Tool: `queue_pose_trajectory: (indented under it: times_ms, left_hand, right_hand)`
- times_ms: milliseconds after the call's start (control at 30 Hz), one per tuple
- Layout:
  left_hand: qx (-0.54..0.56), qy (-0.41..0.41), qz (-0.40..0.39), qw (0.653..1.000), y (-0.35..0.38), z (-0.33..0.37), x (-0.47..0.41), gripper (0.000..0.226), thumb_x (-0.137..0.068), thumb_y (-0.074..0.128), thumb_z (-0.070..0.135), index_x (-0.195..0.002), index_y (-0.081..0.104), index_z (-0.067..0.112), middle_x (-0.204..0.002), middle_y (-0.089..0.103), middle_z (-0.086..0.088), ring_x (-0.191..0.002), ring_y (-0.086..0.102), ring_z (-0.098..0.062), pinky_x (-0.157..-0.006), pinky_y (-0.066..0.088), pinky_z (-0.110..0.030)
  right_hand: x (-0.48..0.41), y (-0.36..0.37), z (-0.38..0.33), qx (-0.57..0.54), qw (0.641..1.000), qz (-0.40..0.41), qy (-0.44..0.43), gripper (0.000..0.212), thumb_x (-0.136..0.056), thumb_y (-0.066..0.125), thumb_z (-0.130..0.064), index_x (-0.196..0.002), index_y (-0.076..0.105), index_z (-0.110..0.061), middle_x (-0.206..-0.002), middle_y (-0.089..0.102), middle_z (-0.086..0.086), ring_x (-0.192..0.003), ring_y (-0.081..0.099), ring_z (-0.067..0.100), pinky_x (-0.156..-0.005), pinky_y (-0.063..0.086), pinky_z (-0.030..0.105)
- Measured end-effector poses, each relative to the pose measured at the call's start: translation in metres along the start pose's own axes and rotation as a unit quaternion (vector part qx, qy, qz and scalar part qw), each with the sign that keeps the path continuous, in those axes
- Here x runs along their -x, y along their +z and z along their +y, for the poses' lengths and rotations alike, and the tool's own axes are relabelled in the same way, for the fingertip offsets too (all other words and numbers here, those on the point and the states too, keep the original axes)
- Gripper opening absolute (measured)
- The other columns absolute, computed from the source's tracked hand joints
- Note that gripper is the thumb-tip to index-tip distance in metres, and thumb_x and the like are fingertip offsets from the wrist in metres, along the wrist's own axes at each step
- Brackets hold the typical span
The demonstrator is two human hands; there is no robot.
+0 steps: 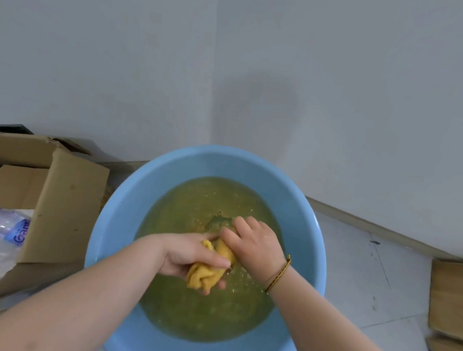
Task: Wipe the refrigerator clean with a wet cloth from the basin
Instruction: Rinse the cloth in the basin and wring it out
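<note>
Both hands are clamped on the cloth (pixel 209 273): my left hand (pixel 189 254) wraps its near, bunched end with the thumb laid along the top, and my right hand (pixel 252 248) curls over the far end, fingers pointing toward the left one. Twisted into a yellow roll between them, the cloth hangs just above the water (pixel 188 309), over the middle of the basin (pixel 130 201). I see the water as murky green-yellow, filling the basin's lower part and leaving a wide band of blue wall bare all round up to the rim. I note a thin bracelet (pixel 278 274) on the right wrist. Both forearms cross the basin's near rim, left and right of centre. On the far side the rim lies close to the corner where two pale walls (pixel 341 73) meet, so I have little room there. To the left, an open cardboard box (pixel 66 207) stands just beside the rim, one flap leaning toward it, with a plastic bottle (pixel 2 227) and crumpled plastic inside. To the right I have a stretch of bare tiled floor (pixel 368 281) between the basin and more boxes (pixel 452 297) at the frame's edge; that is the most open side.
</note>
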State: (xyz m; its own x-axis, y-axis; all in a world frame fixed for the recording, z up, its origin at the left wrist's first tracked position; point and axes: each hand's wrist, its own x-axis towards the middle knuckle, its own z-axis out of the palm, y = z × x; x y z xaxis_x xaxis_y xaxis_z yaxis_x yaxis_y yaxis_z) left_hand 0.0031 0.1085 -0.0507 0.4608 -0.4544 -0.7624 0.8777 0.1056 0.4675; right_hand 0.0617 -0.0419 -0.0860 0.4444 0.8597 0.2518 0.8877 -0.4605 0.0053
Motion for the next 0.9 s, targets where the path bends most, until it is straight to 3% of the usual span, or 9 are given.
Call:
queue_pose_trajectory:
  times_ms: [100, 233, 400, 567, 633, 700, 767, 833, 900]
  left_hand:
    - [-0.279, -0.032, 0.106, 0.954, 0.007, 0.002, -0.012, 0.033, -0.078, 0.068, 0.015, -0.105, 0.049, 0.014, -0.086, 0.060, -0.003, -0.078, 0.060, -0.017, -0.068, 0.053, -0.028]
    - [-0.535, 0.012, 0.304, 0.788, 0.020, -0.010, -0.034, 0.055, -0.078, 0.062, 0.010, -0.124, 0.033, 0.010, -0.100, 0.057, -0.005, -0.089, 0.058, -0.023, -0.071, 0.047, -0.031]
    - [-0.723, 0.119, 0.299, 0.611, 0.013, -0.024, -0.038, 0.040, -0.090, 0.046, 0.007, -0.127, 0.035, 0.011, -0.121, 0.055, -0.008, -0.105, 0.058, -0.024, -0.078, 0.045, -0.031]
    - [-0.618, 0.119, 0.392, 0.671, 0.023, -0.026, -0.031, 0.060, -0.088, 0.051, 0.019, -0.141, 0.023, 0.026, -0.147, 0.027, 0.001, -0.134, 0.026, -0.019, -0.110, 0.018, -0.032]
    - [-0.392, 0.095, 0.458, 0.792, 0.030, -0.024, -0.026, 0.077, -0.080, 0.064, 0.029, -0.142, 0.018, 0.031, -0.152, 0.013, 0.001, -0.138, 0.017, -0.023, -0.112, 0.015, -0.037]
    - [0.032, 0.096, 0.379, 0.920, 0.036, -0.017, -0.023, 0.091, -0.068, 0.075, 0.034, -0.141, 0.022, 0.031, -0.148, 0.026, -0.002, -0.131, 0.033, -0.028, -0.107, 0.029, -0.043]
    - [0.291, 0.082, 0.301, 0.904, 0.032, -0.006, -0.025, 0.085, -0.058, 0.076, 0.044, -0.130, 0.041, 0.016, -0.127, 0.052, -0.012, -0.108, 0.055, -0.030, -0.090, 0.047, -0.044]
    - [0.376, 0.057, 0.309, 0.872, 0.022, 0.002, -0.027, 0.063, -0.063, 0.074, 0.045, -0.108, 0.054, 0.006, -0.103, 0.061, -0.015, -0.085, 0.060, -0.027, -0.073, 0.050, -0.038]
    - [0.409, 0.038, 0.315, 0.856, 0.017, 0.005, -0.026, 0.041, -0.073, 0.072, 0.036, -0.094, 0.057, 0.004, -0.090, 0.062, -0.013, -0.075, 0.059, -0.025, -0.068, 0.048, -0.037]
  right_hand:
    - [-0.010, -0.008, 0.003, 0.017, 0.991, -0.125, -0.053, 0.047, -0.049, 0.080, -0.032, -0.091, 0.060, -0.023, -0.078, 0.066, -0.006, -0.050, 0.056, 0.014, -0.040, 0.034, 0.017]
    - [-0.022, -0.013, -0.003, -0.037, 0.922, -0.384, 0.039, 0.035, -0.090, 0.049, -0.010, -0.125, 0.045, -0.008, -0.117, 0.058, 0.007, -0.102, 0.060, 0.028, -0.078, 0.046, 0.033]
    - [-0.017, 0.000, 0.000, -0.259, 0.770, -0.521, 0.261, 0.023, -0.077, 0.065, -0.020, -0.095, 0.057, -0.009, -0.084, 0.055, 0.006, -0.076, 0.053, 0.021, -0.065, 0.046, 0.028]
    - [-0.014, -0.008, 0.000, -0.206, 0.810, -0.450, 0.316, 0.007, -0.084, 0.054, -0.018, -0.086, 0.056, -0.012, -0.080, 0.058, 0.002, -0.074, 0.057, 0.021, -0.060, 0.042, 0.024]
    - [-0.013, -0.014, -0.005, -0.120, 0.857, -0.361, 0.348, 0.016, -0.086, 0.051, -0.014, -0.102, 0.055, -0.012, -0.096, 0.063, 0.005, -0.088, 0.062, 0.025, -0.063, 0.039, 0.025]
    - [-0.012, -0.016, -0.012, -0.022, 0.924, -0.226, 0.307, 0.026, -0.067, 0.074, -0.017, -0.088, 0.061, -0.011, -0.080, 0.065, 0.005, -0.073, 0.064, 0.022, -0.052, 0.034, 0.023]
    - [-0.010, -0.013, -0.027, 0.013, 0.964, -0.111, 0.243, 0.029, -0.039, 0.082, -0.022, -0.061, 0.064, -0.016, -0.053, 0.059, -0.002, -0.051, 0.059, 0.017, -0.046, 0.038, 0.019]
    - [-0.005, -0.005, -0.040, 0.036, 0.985, -0.023, 0.168, 0.006, -0.059, 0.060, -0.019, -0.062, 0.065, -0.019, -0.053, 0.058, -0.006, -0.066, 0.062, 0.017, -0.069, 0.053, 0.036]
    - [-0.003, 0.000, -0.046, 0.000, 0.988, 0.049, 0.143, 0.021, -0.070, 0.042, -0.010, -0.076, 0.061, -0.018, -0.060, 0.060, -0.006, -0.092, 0.058, 0.018, -0.082, 0.048, 0.057]
